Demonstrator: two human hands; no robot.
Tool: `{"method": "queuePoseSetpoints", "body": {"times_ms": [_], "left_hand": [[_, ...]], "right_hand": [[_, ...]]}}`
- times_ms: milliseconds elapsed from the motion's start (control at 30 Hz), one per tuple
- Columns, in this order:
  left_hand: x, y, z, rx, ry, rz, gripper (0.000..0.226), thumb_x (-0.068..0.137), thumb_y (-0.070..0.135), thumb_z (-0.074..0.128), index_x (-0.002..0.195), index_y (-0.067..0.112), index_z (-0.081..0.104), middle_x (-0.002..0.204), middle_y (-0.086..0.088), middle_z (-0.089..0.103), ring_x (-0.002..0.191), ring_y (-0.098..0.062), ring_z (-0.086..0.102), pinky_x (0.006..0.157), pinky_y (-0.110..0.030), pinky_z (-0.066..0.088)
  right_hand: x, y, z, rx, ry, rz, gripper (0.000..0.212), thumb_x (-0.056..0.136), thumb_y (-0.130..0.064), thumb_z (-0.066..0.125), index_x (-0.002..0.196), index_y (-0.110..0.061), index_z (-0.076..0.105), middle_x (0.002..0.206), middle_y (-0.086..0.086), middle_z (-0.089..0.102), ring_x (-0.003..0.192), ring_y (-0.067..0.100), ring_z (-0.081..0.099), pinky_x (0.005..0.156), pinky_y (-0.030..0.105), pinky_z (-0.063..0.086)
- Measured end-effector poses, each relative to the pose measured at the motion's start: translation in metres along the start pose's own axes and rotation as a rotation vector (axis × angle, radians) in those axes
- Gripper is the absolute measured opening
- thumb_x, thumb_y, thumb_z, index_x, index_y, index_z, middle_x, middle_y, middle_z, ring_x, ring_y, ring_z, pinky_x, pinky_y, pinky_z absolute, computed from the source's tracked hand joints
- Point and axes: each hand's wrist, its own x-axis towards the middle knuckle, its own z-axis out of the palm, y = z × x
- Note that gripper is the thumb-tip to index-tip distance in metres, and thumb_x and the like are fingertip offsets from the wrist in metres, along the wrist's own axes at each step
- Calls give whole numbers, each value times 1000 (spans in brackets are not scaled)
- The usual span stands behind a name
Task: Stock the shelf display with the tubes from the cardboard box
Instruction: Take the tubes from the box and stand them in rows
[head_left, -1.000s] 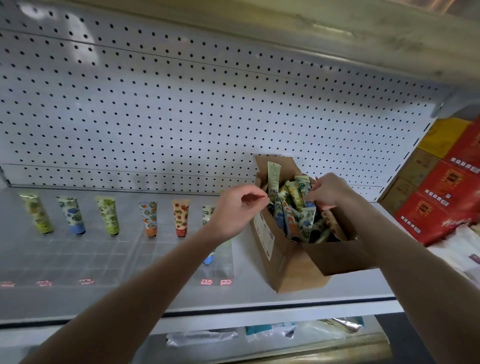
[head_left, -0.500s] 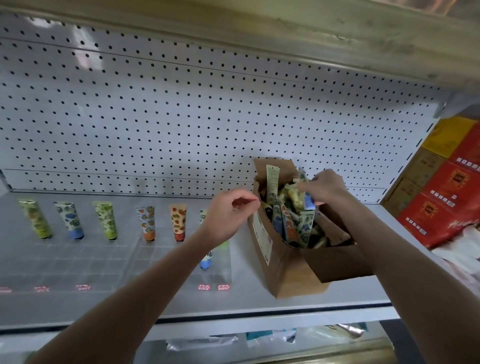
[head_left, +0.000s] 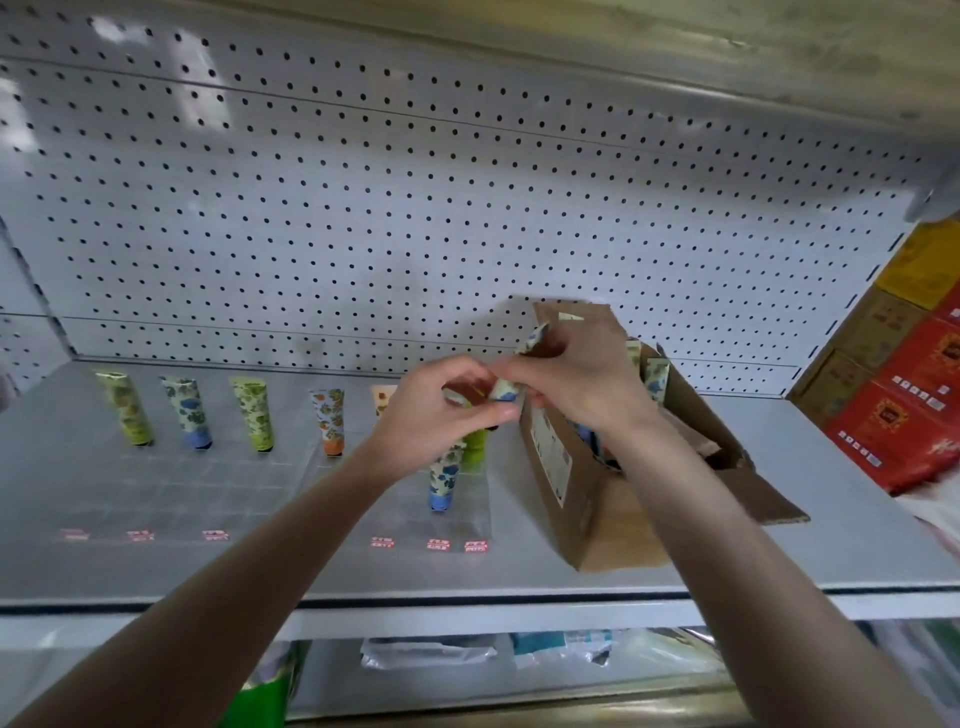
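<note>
At centre frame the left hand (head_left: 441, 410) and right hand (head_left: 576, 374) have come together, both pinching one tube (head_left: 506, 391) that the right has lifted out of the cardboard box (head_left: 597, 499) just right of them; it probably goes next into the standing row (head_left: 252, 413) on the shelf (head_left: 156, 571), centre left

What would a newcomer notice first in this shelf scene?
Mid-frame, the left hand and right hand meet, both pinching a patterned tube beside the open cardboard box. Behind them, upright tubes stand in a row on the grey shelf, against white pegboard.
</note>
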Motion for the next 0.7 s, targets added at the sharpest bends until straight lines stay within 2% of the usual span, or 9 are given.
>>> {"method": "queuePoseSetpoints", "body": {"times_ms": [67,133,233,300,367,433,533,600,700], "left_hand": [[-7,-2,-8,6,-5,-12,16,70,11,79,81,15,68,76,4,68,72,-6,62,65,-15,48],[-16,-6,-16,31,-19,-22,15,71,9,78,84,7,71,76,1,69,69,-2,61,64,-12,46],[-29,-10,-26,74,-59,-32,7,74,8,76,77,13,71,69,7,67,63,2,57,61,-7,40],[-35,-16,-28,121,-99,-26,23,76,6,74,66,25,64,61,17,62,59,5,54,59,-6,37],[-41,-22,-29,134,-145,-65,11,77,8,73,69,15,68,61,12,61,58,4,52,58,-7,36],[-44,-28,-29,175,-177,-104,11,78,12,73,77,1,70,66,4,62,60,1,51,58,-8,37],[-48,-38,-28,239,-210,-107,10,77,14,73,70,16,66,61,14,59,59,1,53,59,-10,38],[-50,-46,-28,270,-182,-114,17,74,13,76,69,23,63,65,14,61,62,-1,56,61,-14,42],[-54,-57,-27,300,-160,-145,13,72,13,77,78,7,68,76,0,65,67,-11,59,65,-26,47]], "right_hand": [[-5,0,13,33,12,3,46,65,-38,79,68,5,64,61,20,63,54,17,54,55,40,48],[-9,4,25,82,-28,21,42,65,-40,81,64,-3,61,55,10,59,53,12,52,54,30,43],[-15,16,41,330,-117,29,23,70,-24,82,74,-10,65,65,1,63,62,12,62,63,27,55],[-19,26,50,426,-130,13,13,73,-17,79,78,-14,67,75,2,66,70,14,65,68,28,58],[-22,33,58,448,-140,2,11,75,-14,77,77,-16,67,77,1,67,71,14,66,68,27,58],[-26,39,63,425,-134,1,13,75,-15,78,79,-10,66,76,2,67,68,14,66,66,28,58],[-30,48,74,357,-118,5,20,73,-19,79,81,-6,66,78,5,68,66,14,66,67,29,58],[-32,56,82,331,-97,11,15,72,-19,80,76,-14,67,76,1,69,71,19,67,73,37,58],[-34,65,92,322,-101,13,18,71,-19,81,69,-25,63,73,-3,69,74,21,67,77,46,56]]}}
